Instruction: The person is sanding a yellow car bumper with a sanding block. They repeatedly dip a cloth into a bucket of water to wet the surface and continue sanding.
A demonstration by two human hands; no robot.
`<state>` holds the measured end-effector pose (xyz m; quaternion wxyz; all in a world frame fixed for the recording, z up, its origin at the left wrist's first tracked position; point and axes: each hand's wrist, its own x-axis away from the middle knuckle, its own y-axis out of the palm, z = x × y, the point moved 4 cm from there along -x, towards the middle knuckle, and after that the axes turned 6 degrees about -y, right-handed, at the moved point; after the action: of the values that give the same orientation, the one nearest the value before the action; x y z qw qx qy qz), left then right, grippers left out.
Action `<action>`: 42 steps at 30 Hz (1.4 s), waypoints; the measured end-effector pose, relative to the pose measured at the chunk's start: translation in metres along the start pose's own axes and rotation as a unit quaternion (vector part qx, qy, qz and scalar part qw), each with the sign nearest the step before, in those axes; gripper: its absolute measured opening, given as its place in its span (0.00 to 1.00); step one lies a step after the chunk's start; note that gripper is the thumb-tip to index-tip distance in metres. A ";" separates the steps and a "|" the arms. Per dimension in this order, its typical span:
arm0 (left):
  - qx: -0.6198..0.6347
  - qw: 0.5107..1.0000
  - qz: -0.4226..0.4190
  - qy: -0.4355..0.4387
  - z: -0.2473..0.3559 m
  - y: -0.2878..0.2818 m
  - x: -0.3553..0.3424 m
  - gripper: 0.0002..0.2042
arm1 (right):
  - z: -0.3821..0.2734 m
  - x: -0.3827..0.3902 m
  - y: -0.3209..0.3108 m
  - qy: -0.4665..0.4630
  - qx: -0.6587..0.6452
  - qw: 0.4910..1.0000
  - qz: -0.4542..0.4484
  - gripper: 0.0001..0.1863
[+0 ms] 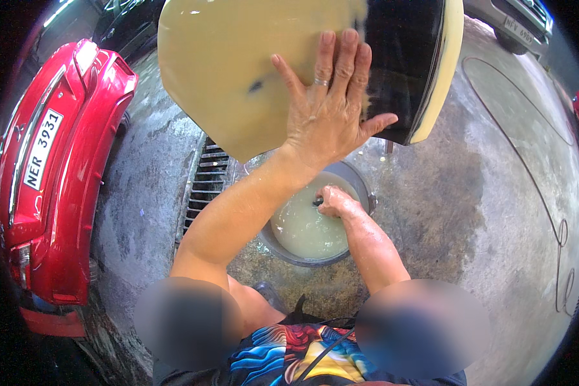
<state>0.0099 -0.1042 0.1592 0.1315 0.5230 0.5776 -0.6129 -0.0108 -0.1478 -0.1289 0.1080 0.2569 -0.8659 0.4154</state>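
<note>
A large curved car body panel (219,71), pale yellow over most of its face and glossy black toward the right, stands in front of me at the top of the view. My left hand (325,106) lies flat on it with fingers spread, near the border of yellow and black. A ring is on one finger. Below the panel, a dark round basin (283,256) of cloudy, pale water sits on the floor. My right hand (336,201) is closed over the water inside the basin. A small dark thing (318,201) shows at its fingers; its kind cannot be made out.
A red car bumper (77,174) stands at the left. Beside the basin runs a metal drain grate (206,177) in the wet concrete floor (424,212). A thin hose or cable (527,167) loops across the right side. A parked vehicle (511,26) is at the far right.
</note>
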 end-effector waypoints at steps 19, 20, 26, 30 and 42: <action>0.000 0.998 -0.057 0.018 -0.001 -0.005 0.012 0.47 | 0.011 -0.011 0.011 -0.023 0.026 0.999 0.029 0.30; 0.002 1.000 -0.024 0.010 -0.004 -0.011 -0.001 0.47 | 0.010 -0.010 0.010 -0.025 0.029 0.999 0.028 0.30; 0.024 0.998 0.012 -0.053 -0.003 -0.017 -0.038 0.41 | 0.007 -0.008 0.006 -0.027 0.018 0.999 0.020 0.33; 0.081 0.996 -0.008 -0.029 0.017 -0.003 0.005 0.46 | 0.005 -0.008 0.005 -0.050 0.017 0.998 0.026 0.28; 0.357 0.900 -0.189 0.165 -0.012 0.008 0.163 0.20 | 0.008 -0.009 0.009 -0.006 0.033 0.999 0.012 0.27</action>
<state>-0.0463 -0.0238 0.0281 -0.2800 0.5095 0.4212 -0.6961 -0.0074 -0.1461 -0.1433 0.0890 0.2520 -0.8554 0.4438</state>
